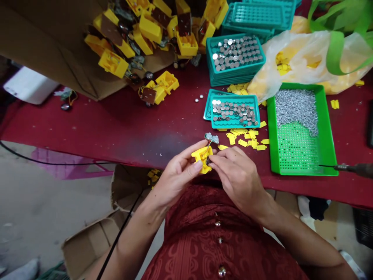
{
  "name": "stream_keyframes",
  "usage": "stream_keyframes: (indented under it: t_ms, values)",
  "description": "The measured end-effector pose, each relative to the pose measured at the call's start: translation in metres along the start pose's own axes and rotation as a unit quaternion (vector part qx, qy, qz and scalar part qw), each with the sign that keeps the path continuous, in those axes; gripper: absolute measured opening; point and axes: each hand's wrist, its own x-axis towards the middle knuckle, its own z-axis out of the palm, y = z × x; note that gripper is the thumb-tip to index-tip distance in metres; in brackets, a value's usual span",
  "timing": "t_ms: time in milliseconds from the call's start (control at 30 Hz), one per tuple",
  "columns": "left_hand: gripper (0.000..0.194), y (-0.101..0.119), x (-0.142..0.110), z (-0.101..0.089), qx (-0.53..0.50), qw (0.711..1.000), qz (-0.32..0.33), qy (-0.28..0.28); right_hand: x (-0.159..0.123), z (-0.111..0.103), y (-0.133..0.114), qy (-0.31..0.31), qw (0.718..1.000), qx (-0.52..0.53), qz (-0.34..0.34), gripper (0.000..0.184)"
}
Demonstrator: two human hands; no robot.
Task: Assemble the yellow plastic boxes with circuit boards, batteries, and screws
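My left hand (179,169) holds a small yellow plastic housing (199,155) above the table's front edge, its open side facing up. A small circuit board (211,138) hangs out past the far side of the housing on thin wires. With thumb and fingers, my right hand (240,173) pinches a small dark round part (208,160) at the housing's right side. My fingers partly cover that part, so how deep it sits cannot be seen. Flat yellow pieces (244,142) lie scattered just beyond my right hand, in front of a teal tray (236,123) of coin cells.
A green basket (333,155) of small metal screws stands at the right, with a screwdriver tip (335,167) over it. Stacked teal trays (233,79) hold more coin cells. Yellow housings (113,64) with wired boards pile up at back left by a cardboard box (72,74).
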Motion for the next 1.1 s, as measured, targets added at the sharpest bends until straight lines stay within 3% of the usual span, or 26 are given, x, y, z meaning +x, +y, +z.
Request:
stream_keyframes:
  t_ms: [267,533,667,767,867,1100]
  values:
    - [0.041,0.005,-0.001,0.001,0.003,1.000,0.018,-0.004,-0.002,0.000,-0.001,0.057,0.998,-0.004,-0.019,0.017]
    - [0.049,0.002,-0.003,0.015,-0.012,1.000,-0.011,-0.001,0.003,-0.017,-0.006,-0.078,0.995,-0.065,-0.023,0.025]
    - [0.042,-0.009,0.005,0.019,-0.029,0.998,-0.009,0.052,0.001,-0.019,0.000,-0.118,0.993,0.021,0.000,0.024]
    - [0.038,-0.011,0.009,0.017,-0.042,0.998,-0.016,0.044,-0.002,-0.024,0.007,-0.045,0.990,0.123,0.060,0.019]
    - [0.037,-0.008,0.008,0.014,-0.056,0.998,-0.025,0.033,-0.005,-0.030,0.012,0.037,0.978,0.153,0.136,0.018]
    - [0.039,-0.009,0.007,0.014,-0.071,0.996,-0.020,0.041,-0.018,-0.022,0.021,0.111,0.963,0.162,0.185,0.016]
